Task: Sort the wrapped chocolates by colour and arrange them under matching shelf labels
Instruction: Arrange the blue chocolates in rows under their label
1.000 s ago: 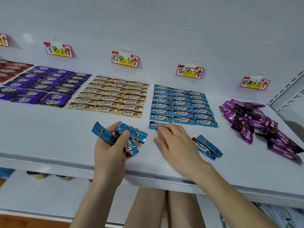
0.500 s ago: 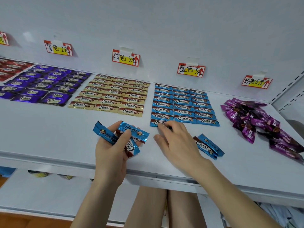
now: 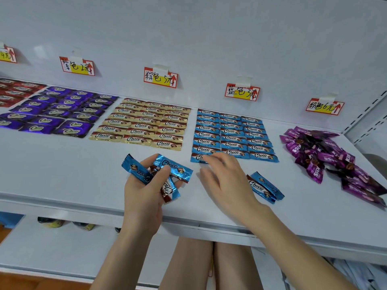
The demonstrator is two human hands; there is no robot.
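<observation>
1. Three blue bars sit in your left hand, fingers curled round them.
2. Your right hand is loose and empty, fingertips at the blue block under its label.
3. Two loose bars lie just beside that hand.

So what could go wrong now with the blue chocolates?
1. The left hand grips several fanned-out blue chocolates; one might slip and drop past the nearby shelf edge.
2. The right hand touches the front-row chocolate; a nudge could knock the tidy blue rows crooked.
3. Two loose chocolates lie beside the right wrist; the arm might sweep them off.
</observation>
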